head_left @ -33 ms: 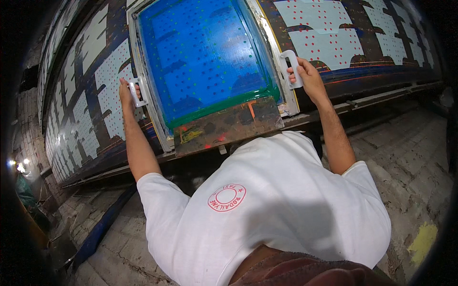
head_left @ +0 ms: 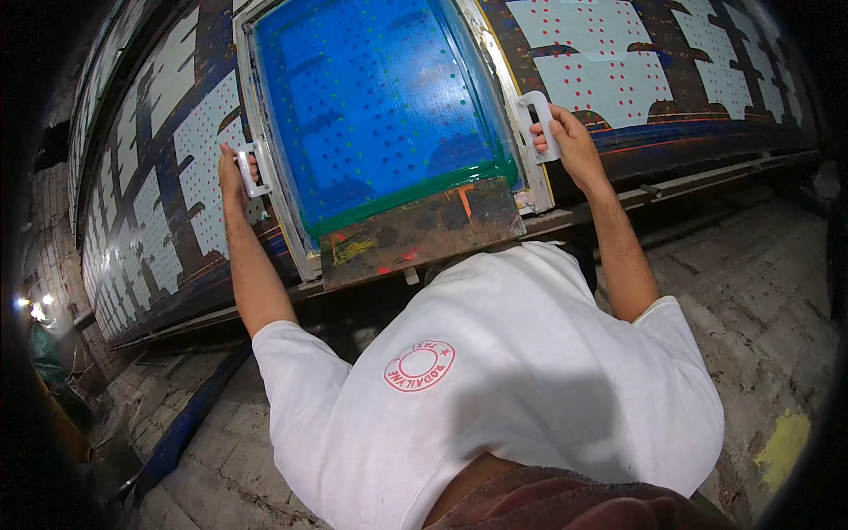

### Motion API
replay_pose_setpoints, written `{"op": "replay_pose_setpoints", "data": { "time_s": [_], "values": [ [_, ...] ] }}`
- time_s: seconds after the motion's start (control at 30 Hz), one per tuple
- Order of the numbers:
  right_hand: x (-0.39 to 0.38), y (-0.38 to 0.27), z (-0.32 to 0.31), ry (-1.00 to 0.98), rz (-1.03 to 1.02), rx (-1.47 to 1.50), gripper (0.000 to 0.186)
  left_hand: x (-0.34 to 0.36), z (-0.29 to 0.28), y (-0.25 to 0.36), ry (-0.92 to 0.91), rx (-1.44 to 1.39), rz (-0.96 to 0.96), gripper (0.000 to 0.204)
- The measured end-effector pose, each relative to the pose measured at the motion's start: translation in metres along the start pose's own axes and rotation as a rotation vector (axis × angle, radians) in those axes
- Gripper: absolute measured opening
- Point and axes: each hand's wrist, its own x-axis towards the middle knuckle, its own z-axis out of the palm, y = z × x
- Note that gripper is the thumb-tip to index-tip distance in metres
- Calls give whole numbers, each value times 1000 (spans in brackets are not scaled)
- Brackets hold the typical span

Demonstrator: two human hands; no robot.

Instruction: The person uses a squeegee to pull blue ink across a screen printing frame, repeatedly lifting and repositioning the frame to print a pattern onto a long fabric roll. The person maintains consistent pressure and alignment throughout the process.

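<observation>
A screen frame (head_left: 518, 106) with blue mesh (head_left: 362, 106) spans the upper middle, with small dark and green dots across the mesh and green ink (head_left: 422, 177) along its near edge. My left hand (head_left: 237, 172) grips a white handle (head_left: 261, 181) on the frame's left side. My right hand (head_left: 570, 146) is wrapped round the white handle (head_left: 534, 104) on the right side. A stained dark board (head_left: 415, 234) is fixed along the frame's near edge.
The long printing table (head_left: 601, 141) carries pale sheets with red dots (head_left: 601, 84) at right and dotted sheets (head_left: 203, 208) at left. A rail runs along its near edge. Below are a worn floor (head_left: 733, 371), a dark blue hose-like strip (head_left: 190, 415), and lights at far left.
</observation>
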Motion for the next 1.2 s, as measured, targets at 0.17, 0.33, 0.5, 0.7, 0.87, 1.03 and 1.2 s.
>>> {"op": "replay_pose_setpoints", "data": {
  "time_s": [0.17,0.33,0.5,0.7,0.87,1.03,1.2],
  "values": [
    [1,0,7,44,17,56,38,0,-11,13,-120,-74,77,42],
    [4,-11,0,23,-45,-3,38,-5,-2,77,-23,-13,179,43],
    [-3,-26,-8,70,-120,5,39,-18,9,105,-29,41,176,59],
    [-2,2,11,235,-229,-138,38,2,2,37,-165,-74,199,69],
    [7,17,13,319,-246,-215,39,18,15,-12,-128,-92,169,62],
    [-5,6,19,398,-266,-167,32,13,12,-15,-58,-132,162,63],
    [-21,-2,28,381,-205,-102,36,6,5,-21,-96,-154,107,62]
  ]
}}
